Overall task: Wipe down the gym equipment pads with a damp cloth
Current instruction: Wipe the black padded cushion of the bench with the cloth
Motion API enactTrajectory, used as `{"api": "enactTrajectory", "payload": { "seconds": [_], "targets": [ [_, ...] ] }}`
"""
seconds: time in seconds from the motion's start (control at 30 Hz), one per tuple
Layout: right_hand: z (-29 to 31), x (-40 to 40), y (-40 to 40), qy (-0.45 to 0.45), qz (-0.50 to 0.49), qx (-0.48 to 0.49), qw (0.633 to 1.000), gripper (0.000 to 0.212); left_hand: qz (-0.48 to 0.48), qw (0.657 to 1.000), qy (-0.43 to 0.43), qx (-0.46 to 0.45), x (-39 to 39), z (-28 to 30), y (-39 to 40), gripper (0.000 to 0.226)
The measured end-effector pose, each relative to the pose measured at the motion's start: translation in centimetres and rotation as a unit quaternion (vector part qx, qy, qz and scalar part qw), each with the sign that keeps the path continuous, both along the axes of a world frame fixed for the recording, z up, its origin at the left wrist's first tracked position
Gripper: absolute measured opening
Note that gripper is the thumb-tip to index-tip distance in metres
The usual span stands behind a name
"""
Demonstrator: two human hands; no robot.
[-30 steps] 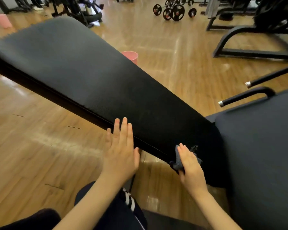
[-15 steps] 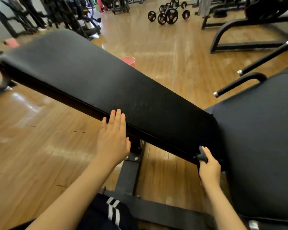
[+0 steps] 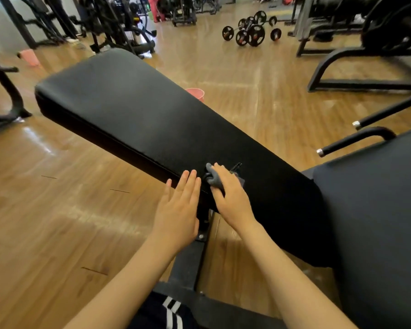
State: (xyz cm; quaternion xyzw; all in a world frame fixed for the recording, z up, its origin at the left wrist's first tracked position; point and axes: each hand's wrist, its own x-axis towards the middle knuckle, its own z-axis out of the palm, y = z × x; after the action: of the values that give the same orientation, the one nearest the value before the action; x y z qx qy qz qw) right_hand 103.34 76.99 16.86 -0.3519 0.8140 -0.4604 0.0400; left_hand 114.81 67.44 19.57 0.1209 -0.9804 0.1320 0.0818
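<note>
A long black backrest pad (image 3: 140,119) slants from upper left down to the seat pad (image 3: 375,210) at the right. My right hand (image 3: 230,198) presses a small grey cloth (image 3: 212,178) onto the pad's near edge, fingers over the cloth. My left hand (image 3: 178,207) lies flat beside it with straight fingers, its fingertips touching the pad's side edge. Most of the cloth is hidden under my right hand.
The bench's black steel frame (image 3: 190,262) runs below the pad toward my knee. A pink bucket (image 3: 196,93) peeks from behind the pad. Two chrome-tipped black handles (image 3: 351,138) jut out at the right. Barbells with plates (image 3: 252,32) and other machines stand on the wooden floor behind.
My right hand has slid the cloth left along the pad's near edge, from the seat joint to beside my left hand. The view has pulled back.
</note>
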Motion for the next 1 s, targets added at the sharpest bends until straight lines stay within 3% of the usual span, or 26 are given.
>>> {"api": "enactTrajectory", "payload": {
  "seconds": [0.07,0.17,0.23,0.3,0.37,0.47,0.63,0.7,0.9,1.0],
  "targets": [
    [-1.2,-1.2,1.4,-0.021,-0.017,0.013,1.000,0.051,-0.014,1.000,0.018,-0.011,0.0,-0.2,-0.4,0.096],
    [-2.1,-5.3,2.7,-0.143,-0.205,0.042,0.967,0.044,-0.047,0.998,0.046,-0.006,0.1,-0.5,-1.1,0.094],
    [-1.2,-6.0,1.5,-0.172,-0.269,0.068,0.945,0.042,-0.069,0.995,0.070,0.004,0.1,-0.6,-1.5,0.087],
    [0.7,-4.6,-1.9,-0.133,-0.219,0.060,0.965,0.044,-0.081,0.993,0.079,0.017,0.1,-0.8,-1.9,0.074],
    [2.6,-1.9,-5.2,-0.083,-0.101,0.022,0.991,0.048,-0.090,0.990,0.100,0.035,0.1,-0.8,-2.4,0.061],
    [3.0,-0.8,-6.1,-0.044,-0.022,-0.014,0.999,0.047,-0.066,0.986,0.139,0.068,0.2,0.7,-4.6,0.063],
    [3.3,-4.3,-6.2,-0.097,-0.206,0.038,0.973,0.042,0.057,0.970,0.224,0.071,0.6,5.5,-12.3,0.072],
    [5.2,-3.6,-9.3,-0.099,-0.191,0.056,0.975,0.044,0.099,0.964,0.230,0.089,0.9,7.1,-14.3,0.077],
    [15.6,2.1,-20.4,-0.107,0.034,0.055,0.992,0.053,0.209,0.921,0.243,0.220,2.8,11.9,-18.1,0.111],
    [21.8,2.9,-23.9,-0.070,0.136,0.038,0.988,0.051,0.249,0.907,0.203,0.274,4.4,15.4,-20.2,0.114]
  ]
}}
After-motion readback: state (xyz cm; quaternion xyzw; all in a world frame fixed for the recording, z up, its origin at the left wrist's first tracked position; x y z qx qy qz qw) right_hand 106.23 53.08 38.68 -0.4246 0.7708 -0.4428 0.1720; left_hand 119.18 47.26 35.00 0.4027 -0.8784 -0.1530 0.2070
